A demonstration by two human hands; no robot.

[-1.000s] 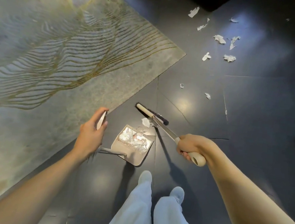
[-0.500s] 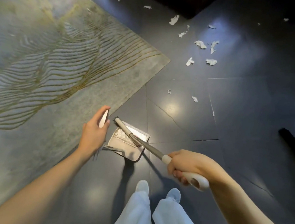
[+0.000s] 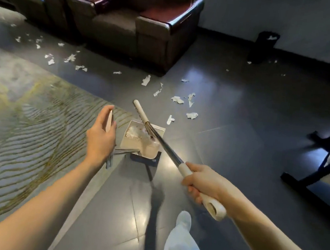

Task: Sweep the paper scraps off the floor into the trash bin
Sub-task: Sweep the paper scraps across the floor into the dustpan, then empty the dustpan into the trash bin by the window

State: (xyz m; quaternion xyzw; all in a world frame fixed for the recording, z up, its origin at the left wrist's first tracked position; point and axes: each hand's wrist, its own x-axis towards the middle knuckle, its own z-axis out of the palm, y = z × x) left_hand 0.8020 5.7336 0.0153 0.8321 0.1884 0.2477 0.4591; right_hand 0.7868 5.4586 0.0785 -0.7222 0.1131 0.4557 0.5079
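Note:
My left hand (image 3: 101,138) grips the upright handle of a beige dustpan (image 3: 152,154), which hangs a little above the dark floor with crumpled paper scraps inside it. My right hand (image 3: 204,183) is closed on the cream grip of a broom (image 3: 158,136); its metal shaft crosses over the pan and its head rests at the pan's far rim. Several white paper scraps (image 3: 192,115) lie on the floor ahead, more (image 3: 51,61) along the rug's far edge. A black trash bin (image 3: 264,46) stands at the far wall, with paper showing at its top.
A patterned grey and gold rug (image 3: 22,121) covers the left. Dark leather armchairs (image 3: 134,24) line the back. A black-framed stand (image 3: 318,158) is at the right. My white-trousered leg and shoe (image 3: 181,242) are below, on dark glossy tiles.
My view has tilted up, so the armchairs and bin have come into sight. The dustpan has come off the floor and the broom head now lies over it.

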